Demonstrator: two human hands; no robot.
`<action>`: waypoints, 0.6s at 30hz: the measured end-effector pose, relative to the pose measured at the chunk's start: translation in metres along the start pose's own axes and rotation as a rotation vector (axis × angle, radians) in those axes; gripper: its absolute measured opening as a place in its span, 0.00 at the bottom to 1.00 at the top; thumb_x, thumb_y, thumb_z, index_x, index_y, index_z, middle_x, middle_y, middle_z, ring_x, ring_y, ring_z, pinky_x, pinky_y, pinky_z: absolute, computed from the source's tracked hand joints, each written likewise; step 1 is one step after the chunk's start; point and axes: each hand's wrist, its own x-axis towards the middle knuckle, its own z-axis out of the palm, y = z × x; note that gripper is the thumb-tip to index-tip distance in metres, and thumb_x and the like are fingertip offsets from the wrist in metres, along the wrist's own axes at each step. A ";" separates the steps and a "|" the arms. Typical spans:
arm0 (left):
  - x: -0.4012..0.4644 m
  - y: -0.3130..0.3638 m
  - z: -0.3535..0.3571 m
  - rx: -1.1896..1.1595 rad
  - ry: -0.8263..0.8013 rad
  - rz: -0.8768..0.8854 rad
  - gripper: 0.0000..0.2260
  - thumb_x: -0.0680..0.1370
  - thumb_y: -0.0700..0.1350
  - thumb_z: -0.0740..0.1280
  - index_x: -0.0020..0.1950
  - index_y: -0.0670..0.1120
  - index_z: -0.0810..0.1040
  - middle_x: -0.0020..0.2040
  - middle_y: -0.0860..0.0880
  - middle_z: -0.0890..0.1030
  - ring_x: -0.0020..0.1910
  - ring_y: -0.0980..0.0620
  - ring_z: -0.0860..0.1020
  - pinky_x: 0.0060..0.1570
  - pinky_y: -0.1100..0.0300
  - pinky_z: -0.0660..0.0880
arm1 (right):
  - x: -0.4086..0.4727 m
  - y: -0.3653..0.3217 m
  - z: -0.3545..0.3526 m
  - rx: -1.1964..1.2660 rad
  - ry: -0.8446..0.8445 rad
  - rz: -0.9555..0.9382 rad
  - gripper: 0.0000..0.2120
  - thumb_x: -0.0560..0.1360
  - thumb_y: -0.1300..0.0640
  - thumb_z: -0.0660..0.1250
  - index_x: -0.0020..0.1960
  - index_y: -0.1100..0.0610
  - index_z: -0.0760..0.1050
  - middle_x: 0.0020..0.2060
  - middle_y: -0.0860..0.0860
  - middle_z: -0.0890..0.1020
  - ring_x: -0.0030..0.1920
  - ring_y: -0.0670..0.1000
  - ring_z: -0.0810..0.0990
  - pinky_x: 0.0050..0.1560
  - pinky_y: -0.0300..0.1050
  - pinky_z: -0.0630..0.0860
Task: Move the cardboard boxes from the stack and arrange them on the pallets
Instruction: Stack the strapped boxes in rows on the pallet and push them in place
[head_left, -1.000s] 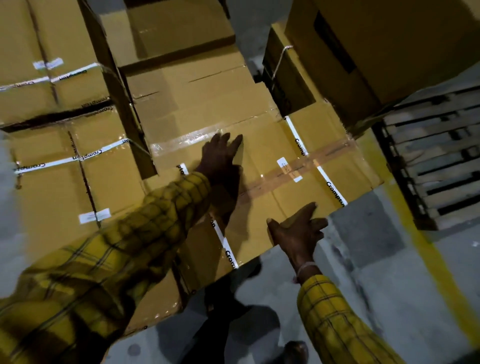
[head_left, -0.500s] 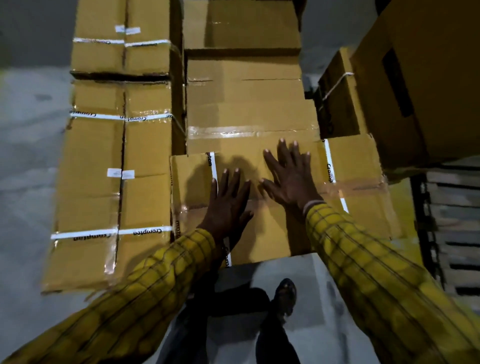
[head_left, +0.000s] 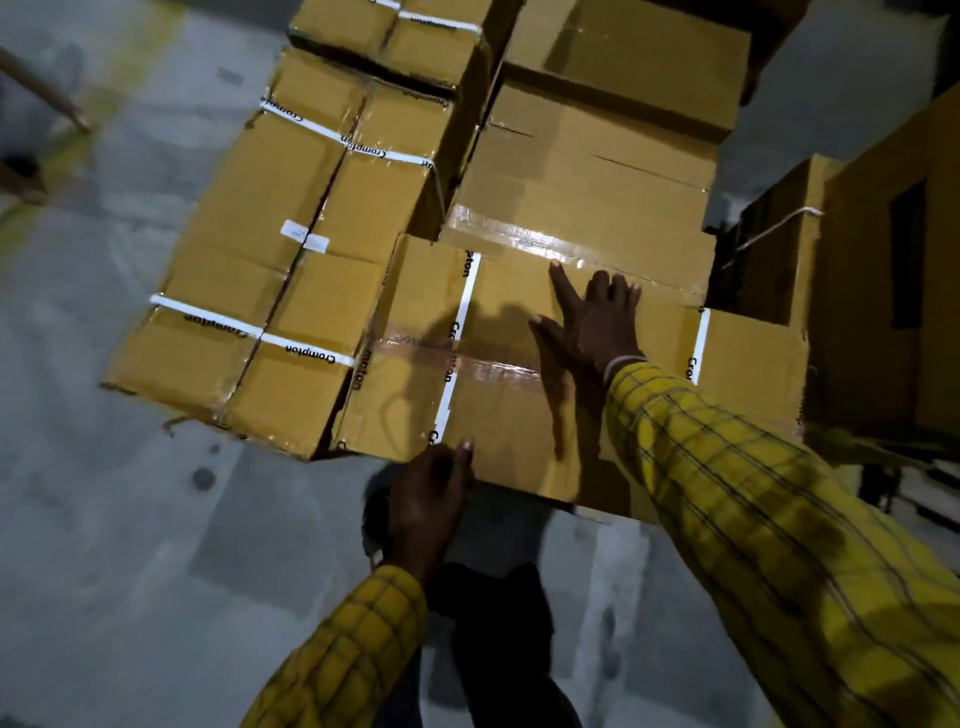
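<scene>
A brown cardboard box (head_left: 415, 384) with white straps and clear tape lies flat in front of me, at the near edge of the stack. My right hand (head_left: 592, 322) rests palm down on its top, fingers spread toward the far edge. My left hand (head_left: 431, 493) grips the box's near edge, thumb on top and fingers curled under. Both sleeves are yellow plaid.
More strapped boxes (head_left: 291, 249) lie to the left, and a taller stack (head_left: 597, 171) stands behind. Large cartons (head_left: 883, 291) rise on the right, with a dark slatted pallet (head_left: 930, 499) low beside them. Grey concrete floor (head_left: 130, 545) spreads to the left and below.
My left hand has slid off the box top down to its near edge. My right hand stays flat on top. The view has swung left, and the pallet has nearly left the frame.
</scene>
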 end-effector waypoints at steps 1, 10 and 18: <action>-0.004 -0.002 0.001 -0.079 -0.027 -0.152 0.23 0.82 0.61 0.64 0.39 0.44 0.82 0.35 0.48 0.84 0.36 0.51 0.83 0.39 0.54 0.80 | 0.002 -0.003 0.000 -0.002 0.007 -0.008 0.38 0.80 0.27 0.50 0.84 0.40 0.43 0.76 0.65 0.62 0.76 0.71 0.58 0.77 0.73 0.49; 0.004 -0.006 0.014 -0.167 0.107 -0.440 0.26 0.82 0.58 0.66 0.35 0.39 0.86 0.35 0.45 0.86 0.31 0.53 0.83 0.35 0.69 0.77 | 0.016 -0.015 0.002 -0.038 0.060 -0.108 0.38 0.79 0.26 0.48 0.84 0.41 0.47 0.71 0.65 0.68 0.66 0.69 0.68 0.74 0.71 0.56; -0.004 -0.003 0.016 -0.299 0.131 -0.515 0.30 0.80 0.63 0.64 0.41 0.36 0.84 0.33 0.45 0.85 0.31 0.56 0.84 0.39 0.65 0.81 | 0.014 -0.002 -0.005 -0.083 0.042 -0.174 0.40 0.79 0.26 0.49 0.84 0.42 0.46 0.70 0.64 0.67 0.65 0.67 0.68 0.63 0.61 0.67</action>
